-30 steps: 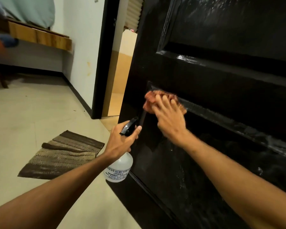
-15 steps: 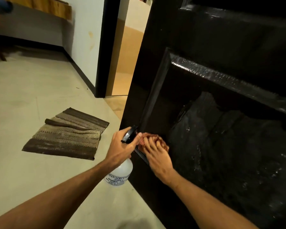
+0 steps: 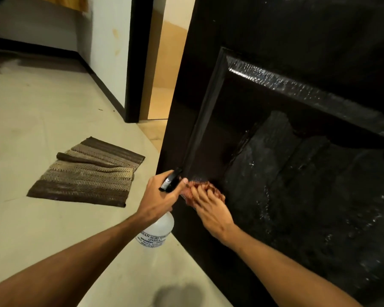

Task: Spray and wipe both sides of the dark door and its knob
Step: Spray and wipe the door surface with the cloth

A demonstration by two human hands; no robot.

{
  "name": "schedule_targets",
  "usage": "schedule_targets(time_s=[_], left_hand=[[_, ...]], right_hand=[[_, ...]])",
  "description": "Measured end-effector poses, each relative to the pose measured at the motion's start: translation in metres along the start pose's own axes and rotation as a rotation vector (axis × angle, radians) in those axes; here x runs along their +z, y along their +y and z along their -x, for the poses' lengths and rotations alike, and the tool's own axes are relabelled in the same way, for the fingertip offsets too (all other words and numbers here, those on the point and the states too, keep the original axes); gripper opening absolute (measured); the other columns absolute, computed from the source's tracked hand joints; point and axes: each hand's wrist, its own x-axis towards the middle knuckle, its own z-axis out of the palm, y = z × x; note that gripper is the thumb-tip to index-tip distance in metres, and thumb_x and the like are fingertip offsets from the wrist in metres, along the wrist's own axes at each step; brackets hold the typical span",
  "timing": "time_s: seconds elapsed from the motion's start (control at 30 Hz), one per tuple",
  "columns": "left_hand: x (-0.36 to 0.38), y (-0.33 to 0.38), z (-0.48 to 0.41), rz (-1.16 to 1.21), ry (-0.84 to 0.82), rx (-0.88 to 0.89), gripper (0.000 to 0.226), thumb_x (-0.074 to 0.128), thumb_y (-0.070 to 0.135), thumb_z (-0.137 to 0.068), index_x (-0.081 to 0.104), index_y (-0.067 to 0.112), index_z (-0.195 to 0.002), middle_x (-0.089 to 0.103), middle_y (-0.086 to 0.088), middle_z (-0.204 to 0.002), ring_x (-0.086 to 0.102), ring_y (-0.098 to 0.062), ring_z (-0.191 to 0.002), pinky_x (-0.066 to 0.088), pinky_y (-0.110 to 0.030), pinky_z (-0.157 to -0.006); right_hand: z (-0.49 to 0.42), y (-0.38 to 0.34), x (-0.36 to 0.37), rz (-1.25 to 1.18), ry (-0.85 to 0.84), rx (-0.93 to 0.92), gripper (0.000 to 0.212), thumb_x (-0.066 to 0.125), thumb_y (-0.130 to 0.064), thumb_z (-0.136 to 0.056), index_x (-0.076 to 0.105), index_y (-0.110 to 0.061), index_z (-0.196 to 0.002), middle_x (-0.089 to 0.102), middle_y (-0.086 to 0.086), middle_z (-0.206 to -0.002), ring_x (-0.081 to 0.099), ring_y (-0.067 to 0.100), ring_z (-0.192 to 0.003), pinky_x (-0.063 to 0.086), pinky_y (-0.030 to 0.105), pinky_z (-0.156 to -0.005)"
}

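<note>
– Door (image 3: pixel 297 63) stands open on the right, its near face glistening wet, and the wiping step is under way low on the sunken panel (image 3: pixel 308 196).
– Right hand (image 3: pixel 211 211)?
– Fingers spread over a red cloth (image 3: pixel 211 189), pressing it against the panel's left edge. Left hand (image 3: pixel 157 200) is wrapped round the neck of the spray bottle (image 3: pixel 157 231), nozzle just beside the cloth.
– Plenty to do yet, I'd say: droplets and streaks cover the panel to the right, the knob is out of view, and the far face isn't shown.
– So the next move calls for long, firm strokes across that wet patch, bottle held clear, then up to the knob. Mat (image 3: pixel 87 173) lies on the floor (image 3: pixel 42 129), well apart.
</note>
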Motion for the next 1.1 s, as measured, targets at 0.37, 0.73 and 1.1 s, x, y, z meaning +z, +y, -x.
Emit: schedule_targets(time_s=[0.37, 0.73, 1.1], left_hand=[[0.011, 0.061, -0.013, -0.001, 0.006, 0.076, 0.019, 0.07, 0.031, -0.1, 0.067, 0.017, -0.087, 0.071, -0.008, -0.075, 0.064, -0.005, -0.053, 0.049, -0.028, -0.041], [0.037, 0.107, 0.007, 0.015, -0.018, 0.108, 0.024, 0.068, 0.034, -0.101, 0.067, 0.012, -0.092, 0.071, -0.011, -0.078, 0.061, -0.008, -0.05, 0.049, -0.03, -0.041], [0.06, 0.124, 0.015, 0.045, -0.026, 0.14, 0.02, 0.069, 0.032, -0.1, 0.068, 0.013, -0.094, 0.071, -0.011, -0.078, 0.061, -0.009, -0.052, 0.051, -0.031, -0.041]], right_hand=[[0.04, 0.168, -0.123, -0.042, 0.394, 0.522, 0.064, 0.047, -0.014, -0.076, 0.051, -0.019, -0.14, 0.021, 0.01, -0.169, 0.026, 0.031, -0.152, 0.02, 0.047, -0.113], [0.113, 0.092, -0.055, -0.012, 0.034, 0.191, 0.063, 0.038, -0.022, -0.085, 0.053, -0.022, -0.146, 0.017, 0.012, -0.17, 0.025, 0.031, -0.154, 0.013, 0.045, -0.114], [0.125, 0.145, -0.082, -0.029, 0.309, 0.467, 0.07, 0.044, -0.019, -0.08, 0.046, -0.018, -0.15, 0.018, 0.012, -0.17, 0.022, 0.032, -0.154, 0.02, 0.047, -0.114]])
